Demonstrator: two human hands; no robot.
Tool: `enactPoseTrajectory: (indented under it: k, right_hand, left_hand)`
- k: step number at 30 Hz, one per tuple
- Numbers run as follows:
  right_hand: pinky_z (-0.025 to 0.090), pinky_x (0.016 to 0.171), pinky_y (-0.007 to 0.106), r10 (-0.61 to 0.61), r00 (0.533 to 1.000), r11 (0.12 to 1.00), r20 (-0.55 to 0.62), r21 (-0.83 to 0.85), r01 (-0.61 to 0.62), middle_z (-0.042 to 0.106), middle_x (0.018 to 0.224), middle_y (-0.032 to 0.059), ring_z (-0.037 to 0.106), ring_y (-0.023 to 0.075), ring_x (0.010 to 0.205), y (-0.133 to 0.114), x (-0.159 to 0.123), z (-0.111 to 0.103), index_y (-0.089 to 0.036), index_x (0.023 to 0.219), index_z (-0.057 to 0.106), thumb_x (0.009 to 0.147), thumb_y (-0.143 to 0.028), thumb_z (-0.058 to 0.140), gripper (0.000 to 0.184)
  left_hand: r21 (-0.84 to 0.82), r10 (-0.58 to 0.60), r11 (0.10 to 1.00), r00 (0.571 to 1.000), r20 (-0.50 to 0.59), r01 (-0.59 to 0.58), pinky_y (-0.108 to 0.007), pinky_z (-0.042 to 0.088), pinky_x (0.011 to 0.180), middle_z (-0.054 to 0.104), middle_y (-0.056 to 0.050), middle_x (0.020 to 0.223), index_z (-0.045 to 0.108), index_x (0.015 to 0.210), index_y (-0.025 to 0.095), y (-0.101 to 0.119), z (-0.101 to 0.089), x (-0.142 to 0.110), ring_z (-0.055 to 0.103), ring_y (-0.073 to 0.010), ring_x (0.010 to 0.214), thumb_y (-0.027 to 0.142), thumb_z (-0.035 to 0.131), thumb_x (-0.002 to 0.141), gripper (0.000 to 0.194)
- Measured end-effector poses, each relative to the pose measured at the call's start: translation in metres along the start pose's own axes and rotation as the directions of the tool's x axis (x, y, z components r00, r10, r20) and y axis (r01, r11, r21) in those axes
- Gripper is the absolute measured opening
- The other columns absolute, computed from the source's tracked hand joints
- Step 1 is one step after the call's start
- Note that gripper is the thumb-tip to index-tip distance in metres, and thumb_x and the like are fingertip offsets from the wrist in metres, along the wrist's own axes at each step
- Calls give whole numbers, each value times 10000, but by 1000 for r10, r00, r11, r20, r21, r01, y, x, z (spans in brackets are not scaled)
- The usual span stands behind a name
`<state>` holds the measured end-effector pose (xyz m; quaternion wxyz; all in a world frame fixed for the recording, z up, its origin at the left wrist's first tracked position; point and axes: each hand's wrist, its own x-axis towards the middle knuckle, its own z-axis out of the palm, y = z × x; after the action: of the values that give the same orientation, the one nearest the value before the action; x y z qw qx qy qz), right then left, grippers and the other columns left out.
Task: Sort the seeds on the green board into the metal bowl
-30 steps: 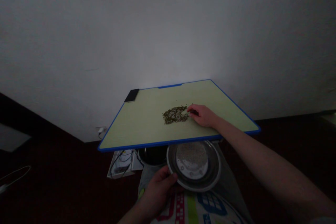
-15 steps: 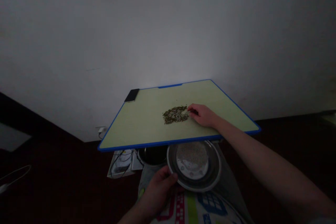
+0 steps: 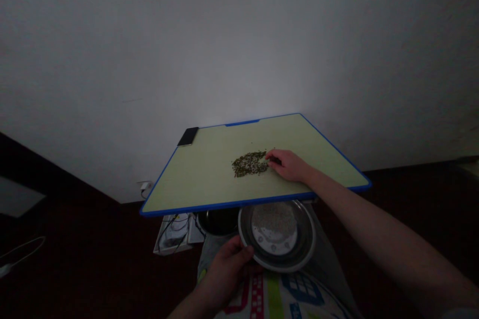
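Note:
My left hand point(image 3: 227, 264) grips the rim of a round metal bowl point(image 3: 245, 254) at its lower left, thumb over the edge. Inside the bowl sits a pale layer of tiny grains with small round shapes along its near side. On the pale board point(image 3: 202, 179) lies a loose, thin pile of small greenish-brown seeds or beans point(image 3: 247, 164). At the pile's right edge rests my right hand point(image 3: 286, 164), its fingers curled and the thumb close to the forefinger. Whatever may be between those fingertips is too small to make out.
A dark phone point(image 3: 187, 136) lies on the board's far left corner. The board's blue edge point(image 3: 224, 205) overhangs the bowl. Under it stand a second, dark metal pot point(image 3: 220, 224) and a white box point(image 3: 172, 234) with cables. A wall point(image 3: 239, 50) rises behind.
My right hand has shifted slightly left, its fingertips moving a little at the pile's right edge. The left hand and bowl have stayed almost still.

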<state>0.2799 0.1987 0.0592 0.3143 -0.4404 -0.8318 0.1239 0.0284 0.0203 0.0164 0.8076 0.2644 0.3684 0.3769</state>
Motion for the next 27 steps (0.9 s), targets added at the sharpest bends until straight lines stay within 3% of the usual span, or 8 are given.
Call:
enactPoseTrajectory:
  k: [10, 15, 27]
  right_hand:
    - [443, 721, 284, 12, 1000, 999, -20, -33, -13, 693, 870, 77, 608, 176, 763, 3, 2, 2, -156, 1009, 649, 839, -179, 553, 196]
    - [442, 708, 280, 5, 1000, 1000, -10, -16, -5, 688, 847, 70, 603, 172, 746, 1, 3, 2, -150, 1016, 649, 842, -181, 550, 203]
    - [450, 691, 275, -14, 1000, 999, 12, 30, 14, 674, 794, 47, 602, 162, 710, 2, -1, -1, -161, 975, 647, 805, -156, 562, 190]
  left_hand:
    - [8, 19, 1000, 1000, 4, -19, -458, 477, 1005, 783, -102, 920, 725, 899, 148, -2, -4, 2, 705, -279, 998, 242, 794, 701, 231]
    - [24, 12, 1000, 999, -42, -11, -465, 496, 981, 783, -103, 930, 721, 852, 152, 0, -2, 2, 705, -287, 996, 260, 827, 658, 245]
    - [29, 2, 1000, 999, -39, 0, -453, 506, 959, 777, -111, 934, 727, 884, 153, 2, 2, -1, 695, -297, 1015, 272, 826, 663, 270]
